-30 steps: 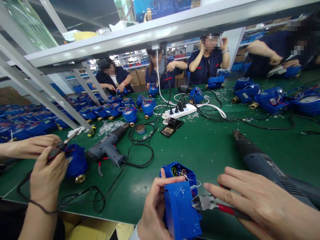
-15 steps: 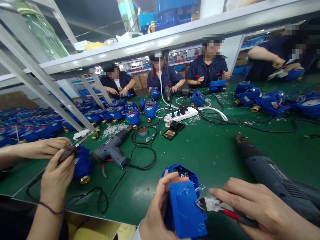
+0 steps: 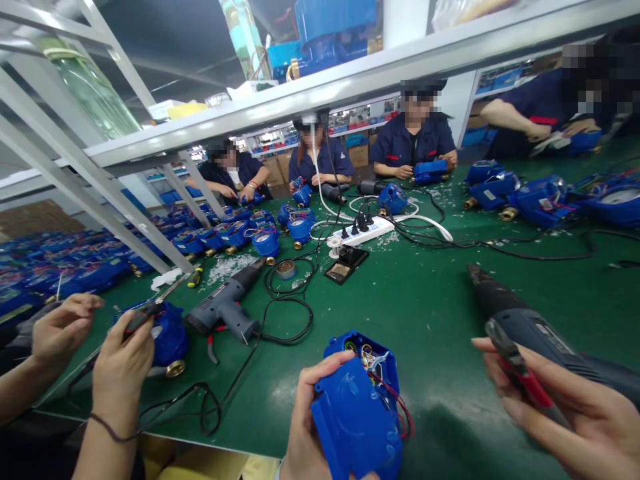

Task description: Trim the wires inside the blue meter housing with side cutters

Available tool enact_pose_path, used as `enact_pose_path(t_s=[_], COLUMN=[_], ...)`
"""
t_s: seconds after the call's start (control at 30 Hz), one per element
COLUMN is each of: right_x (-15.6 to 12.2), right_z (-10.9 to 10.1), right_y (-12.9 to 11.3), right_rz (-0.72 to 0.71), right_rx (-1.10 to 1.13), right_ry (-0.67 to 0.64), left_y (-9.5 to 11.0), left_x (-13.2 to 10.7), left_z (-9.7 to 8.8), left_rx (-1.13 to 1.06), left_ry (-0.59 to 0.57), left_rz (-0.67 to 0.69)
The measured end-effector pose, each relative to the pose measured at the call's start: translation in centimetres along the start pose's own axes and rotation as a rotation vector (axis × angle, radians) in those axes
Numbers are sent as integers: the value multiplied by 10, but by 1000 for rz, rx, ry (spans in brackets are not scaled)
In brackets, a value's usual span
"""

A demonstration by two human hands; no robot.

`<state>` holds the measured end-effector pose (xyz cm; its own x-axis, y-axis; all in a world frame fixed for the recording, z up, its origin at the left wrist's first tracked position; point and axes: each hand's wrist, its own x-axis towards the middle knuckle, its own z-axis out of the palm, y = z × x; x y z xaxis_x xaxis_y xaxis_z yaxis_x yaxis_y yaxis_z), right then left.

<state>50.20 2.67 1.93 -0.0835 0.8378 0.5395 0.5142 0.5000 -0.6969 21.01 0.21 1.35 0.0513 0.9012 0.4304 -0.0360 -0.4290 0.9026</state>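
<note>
Blue box (image 3: 357, 413) sits gripped in the left hand (image 3: 313, 417); right hand (image 3: 570, 407), fingers wrapped round red cutters (image 3: 520, 373), has pulled away.

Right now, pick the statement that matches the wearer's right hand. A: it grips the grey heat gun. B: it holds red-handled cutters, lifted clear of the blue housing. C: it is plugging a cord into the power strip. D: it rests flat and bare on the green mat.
B: the right hand holds the red-handled cutters off to the side, apart from the blue housing that the left hand grips.
</note>
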Motion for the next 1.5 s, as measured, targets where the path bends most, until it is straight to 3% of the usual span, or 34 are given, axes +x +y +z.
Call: enact_pose_path(t_s=[0.07, 0.17, 0.3, 0.4, 0.5, 0.67, 0.77, 0.87, 1.0, 1.1, 1.37, 1.5], right_x=[-7, -18, -20, -16, -13, -4, 3, 5, 2, -1, 0, 1], right_z=[5, 30, 71, 88, 85, 64, 55, 50, 45, 41, -1, -10], right_y=[-3, -25, -63, -78, -77, -63, -57, -52, -42, -35, -32, -35], right_rz=[167, 364, 450, 533, 556, 328, 153, 84, 81, 66, -413, -533], right_rx=[250, 547, 831, 916, 860, 563, 419, 331, 272, 161, -421, -560], right_ry=[-60, -189, -329, -265, -211, -305, -343, -323, -324, -248, -189, -219], left_y=[-4, -6, -11, -18, -19, 7, 24, 33, 35, 34, 34, 36], left_x=[-2, -4, -9, -16, -22, -22, -13, -4, 1, 1, 6, 7], left_z=[3, 10, 17, 17, 15, 13, 18, 28, 39, 41, 43, 47], left_rx=[76, 166, 260, 335, 375, 4, 123, 271, 260, 249, 184, 209], left_ry=[94, 211, 311, 296, 213, 128, 81, 47, 67, 57, 112, 166], left_rz=[35, 88, 135, 210, 220, -139, -299, -386, -465, -498, -529, -474])
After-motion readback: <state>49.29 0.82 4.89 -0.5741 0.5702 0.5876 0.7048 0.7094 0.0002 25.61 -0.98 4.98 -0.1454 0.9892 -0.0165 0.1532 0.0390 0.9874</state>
